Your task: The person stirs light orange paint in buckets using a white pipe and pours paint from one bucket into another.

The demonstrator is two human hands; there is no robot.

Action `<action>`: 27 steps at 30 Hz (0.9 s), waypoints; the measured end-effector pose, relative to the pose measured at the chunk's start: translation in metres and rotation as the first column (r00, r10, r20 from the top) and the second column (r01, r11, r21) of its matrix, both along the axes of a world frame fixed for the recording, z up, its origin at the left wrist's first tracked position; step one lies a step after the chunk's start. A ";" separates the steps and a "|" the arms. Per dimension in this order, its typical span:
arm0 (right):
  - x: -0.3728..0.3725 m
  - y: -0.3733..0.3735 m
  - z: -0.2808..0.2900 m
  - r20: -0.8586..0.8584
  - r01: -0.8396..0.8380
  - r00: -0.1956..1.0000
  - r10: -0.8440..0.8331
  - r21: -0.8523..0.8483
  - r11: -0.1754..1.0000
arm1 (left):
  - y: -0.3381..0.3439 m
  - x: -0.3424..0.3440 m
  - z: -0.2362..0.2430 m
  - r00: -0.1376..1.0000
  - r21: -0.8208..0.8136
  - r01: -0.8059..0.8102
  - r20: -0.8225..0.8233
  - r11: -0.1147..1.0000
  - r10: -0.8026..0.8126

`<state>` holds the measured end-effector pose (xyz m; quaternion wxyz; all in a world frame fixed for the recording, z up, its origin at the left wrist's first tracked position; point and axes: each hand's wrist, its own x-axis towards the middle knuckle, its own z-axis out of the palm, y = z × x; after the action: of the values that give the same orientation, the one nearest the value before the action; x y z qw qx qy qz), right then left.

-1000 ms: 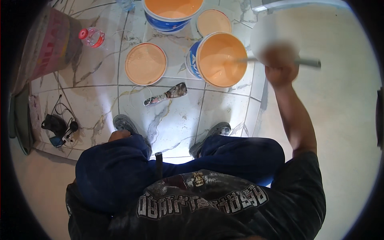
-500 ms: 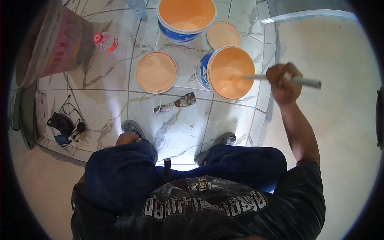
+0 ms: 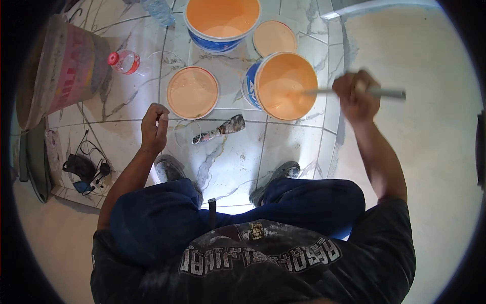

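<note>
My right hand (image 3: 357,96) is closed around a thin grey pipe (image 3: 393,93), held nearly level. Its far end dips into orange paint (image 3: 284,76) in the nearer blue-and-white bucket (image 3: 251,85), which tilts toward my right. My left hand (image 3: 155,125) is raised over the tiles in a loose fist, and nothing shows in it. Closest to that hand lies a round bucket lid (image 3: 193,92), its underside coated in orange. A paint-crusted scraper (image 3: 232,124) rests just in front of my feet, with a thin white wire handle looped over its grip.
Farther off stand a larger bucket of orange paint (image 3: 223,19) and a second lid (image 3: 274,38). On the left are a big dirty bucket (image 3: 76,76), a red-capped bottle (image 3: 125,62), another clear bottle (image 3: 159,11) and a black device with cables (image 3: 81,167). A ledge (image 3: 374,9) runs at far right.
My left hand has risen from beside my knee and reached forward near the lid. The pipe is still in the paint, its outer end swung slightly, and my right hand is blurred by motion.
</note>
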<state>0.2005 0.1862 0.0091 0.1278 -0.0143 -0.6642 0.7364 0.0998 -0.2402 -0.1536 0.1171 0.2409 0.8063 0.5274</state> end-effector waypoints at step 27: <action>0.016 -0.018 0.002 -0.009 -0.152 0.988 0.152 0.006 0.988 | -0.091 0.134 -0.023 0.906 -0.500 0.300 0.416 0.812 -0.079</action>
<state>0.2161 0.1677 0.0115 0.0746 0.0401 -0.6648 0.7422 0.2341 -0.3317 -0.1761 0.3870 0.1717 0.8572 0.2932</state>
